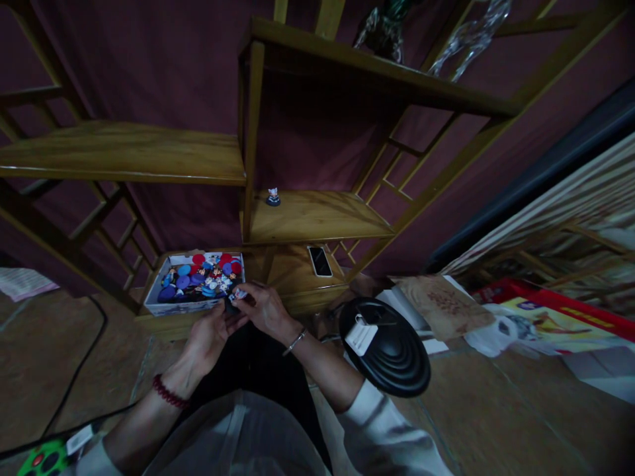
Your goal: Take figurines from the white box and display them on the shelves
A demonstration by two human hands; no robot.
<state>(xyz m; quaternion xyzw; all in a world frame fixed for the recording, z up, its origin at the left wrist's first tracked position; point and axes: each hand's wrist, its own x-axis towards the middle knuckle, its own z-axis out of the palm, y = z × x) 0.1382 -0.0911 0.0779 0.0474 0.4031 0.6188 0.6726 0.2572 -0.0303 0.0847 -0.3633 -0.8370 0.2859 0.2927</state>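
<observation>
Nearest: person's lap in dark trousers [258, 360], light sleeves pushed back from both forearms. At the low left edge, a green object with red spots [45, 457], partly cut off; a black cable [82, 369] runs along the tiled floor [126, 363] near it.

Hands meet just in front of the lap. Left hand [211, 334], below a dark red beaded bracelet [169, 391], is turned palm up, fingers closed about the dark base of a small figurine [237, 295]. Right hand [268, 311], wearing a silvery bracelet [295, 341], pinches the figurine's upper part between thumb and fingers. Figurine thus sits between both hands, at the near right corner of an open box [183, 307]; I cannot make out its details.

Box rests on the lowest shelf [258, 264], filled with a jumble of figurines and red, blue and purple discs. To the right, on the floor side, a black ridged round object [391, 357] with a white tag [361, 337].

Farther: phone [320, 262] lying on the lowest shelf, dark screen up. Above it, a second figurine [272, 197] stands upright on the middle shelf [317, 218], near its left post. Farthest, a clear glass ornament [471, 39] on the top shelf [377, 69].
</observation>
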